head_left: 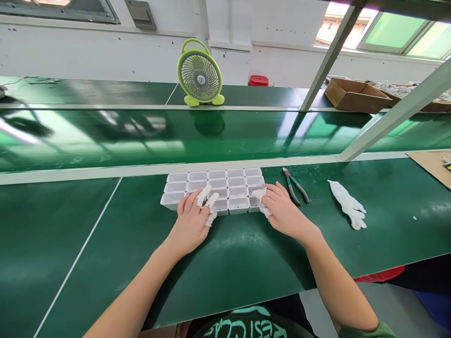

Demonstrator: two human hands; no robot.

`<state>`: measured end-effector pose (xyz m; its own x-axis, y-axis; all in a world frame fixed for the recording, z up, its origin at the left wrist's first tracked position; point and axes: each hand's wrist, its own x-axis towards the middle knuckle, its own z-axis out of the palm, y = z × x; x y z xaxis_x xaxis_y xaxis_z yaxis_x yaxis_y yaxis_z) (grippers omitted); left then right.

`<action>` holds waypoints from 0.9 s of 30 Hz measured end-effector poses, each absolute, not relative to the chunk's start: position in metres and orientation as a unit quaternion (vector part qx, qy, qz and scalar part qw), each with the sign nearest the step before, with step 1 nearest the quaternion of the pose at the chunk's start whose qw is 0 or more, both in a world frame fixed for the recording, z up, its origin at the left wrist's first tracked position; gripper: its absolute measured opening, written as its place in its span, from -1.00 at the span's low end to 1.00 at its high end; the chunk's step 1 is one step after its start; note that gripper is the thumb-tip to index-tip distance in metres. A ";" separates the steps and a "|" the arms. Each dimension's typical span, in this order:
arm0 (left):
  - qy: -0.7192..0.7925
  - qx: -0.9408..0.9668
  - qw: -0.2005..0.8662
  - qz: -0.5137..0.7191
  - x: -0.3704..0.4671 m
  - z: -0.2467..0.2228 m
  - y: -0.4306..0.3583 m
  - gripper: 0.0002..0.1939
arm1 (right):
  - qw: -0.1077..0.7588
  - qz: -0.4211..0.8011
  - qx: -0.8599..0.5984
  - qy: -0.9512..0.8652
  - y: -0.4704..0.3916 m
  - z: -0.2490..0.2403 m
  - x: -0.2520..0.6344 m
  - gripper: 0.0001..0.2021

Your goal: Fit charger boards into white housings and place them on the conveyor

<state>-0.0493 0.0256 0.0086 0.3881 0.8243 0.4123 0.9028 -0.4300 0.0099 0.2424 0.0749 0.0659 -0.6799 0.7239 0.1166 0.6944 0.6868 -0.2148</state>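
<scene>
Several small white bins [238, 203] stand packed together in rows as one block on the green table, near the conveyor edge. My left hand [193, 218] rests on the front row left of the middle, its fingers curled over the bin rims. At the front right corner of the block, my right hand [281, 206] has its fingers bent over the outer bins. White finger covers are on some fingers of both hands. Both hands seem to hold the block from its front side.
Pliers [296, 187] with dark grips lie just right of the block, and a white glove [348, 204] lies farther right. Behind the green belt [151, 141] stand a green fan [200, 77] and a cardboard box [355, 96]. A slanted metal post [398, 110] rises at the right.
</scene>
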 end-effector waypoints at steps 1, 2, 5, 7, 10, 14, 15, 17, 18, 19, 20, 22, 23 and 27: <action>-0.527 -0.823 0.103 -0.184 -0.048 0.010 0.025 -0.71 | 0.095 0.076 -0.389 -0.913 0.075 0.066 0.242 -0.64; -0.530 -0.821 0.098 -0.188 -0.048 0.011 0.025 -0.69 | 0.095 0.076 -0.390 -0.913 0.075 0.066 0.242 -0.64; -0.525 -0.821 0.090 -0.207 -0.047 0.015 0.025 -0.56 | 0.109 0.094 -0.384 -0.912 0.074 0.068 0.241 -0.64; -0.519 -0.820 0.089 -0.224 -0.049 0.016 0.026 -0.51 | 0.125 0.112 -0.382 -0.909 0.074 0.070 0.241 -0.63; -0.514 -0.819 0.093 -0.236 -0.052 0.017 0.027 -0.52 | 0.130 0.131 -0.394 -0.901 0.074 0.071 0.242 -0.56; -0.511 -0.827 0.116 -0.203 -0.053 0.016 0.027 -0.64 | 0.099 0.139 -0.410 -0.896 0.075 0.069 0.243 -0.54; -0.511 -0.828 0.121 -0.195 -0.053 0.015 0.027 -0.69 | 0.091 0.137 -0.412 -0.896 0.076 0.068 0.243 -0.56; -0.511 -0.830 0.127 -0.183 -0.051 0.015 0.026 -0.73 | 0.078 0.128 -0.415 -0.897 0.077 0.065 0.242 -0.59; -0.511 -0.831 0.129 -0.180 -0.051 0.015 0.026 -0.74 | 0.073 0.121 -0.417 -0.898 0.078 0.063 0.242 -0.60; -0.510 -0.832 0.129 -0.178 -0.050 0.015 0.026 -0.74 | 0.070 0.114 -0.418 -0.898 0.078 0.061 0.241 -0.62; -0.510 -0.832 0.131 -0.177 -0.049 0.015 0.027 -0.75 | 0.071 0.108 -0.419 -0.899 0.079 0.059 0.241 -0.63; -0.509 -0.831 0.136 -0.179 -0.047 0.014 0.027 -0.76 | 0.079 0.098 -0.417 -0.900 0.080 0.056 0.241 -0.67; -0.510 -0.830 0.140 -0.180 -0.046 0.014 0.028 -0.77 | 0.085 0.095 -0.415 -0.901 0.080 0.055 0.241 -0.68; -0.512 -0.826 0.146 -0.186 -0.044 0.013 0.029 -0.79 | 0.093 0.097 -0.420 -0.898 0.081 0.055 0.242 -0.69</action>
<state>-0.0443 0.0292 0.0132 0.4075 0.7912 0.4561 0.8996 -0.4337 -0.0514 0.2422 0.0813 0.0553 -0.6305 0.7715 0.0853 0.7354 0.6289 -0.2523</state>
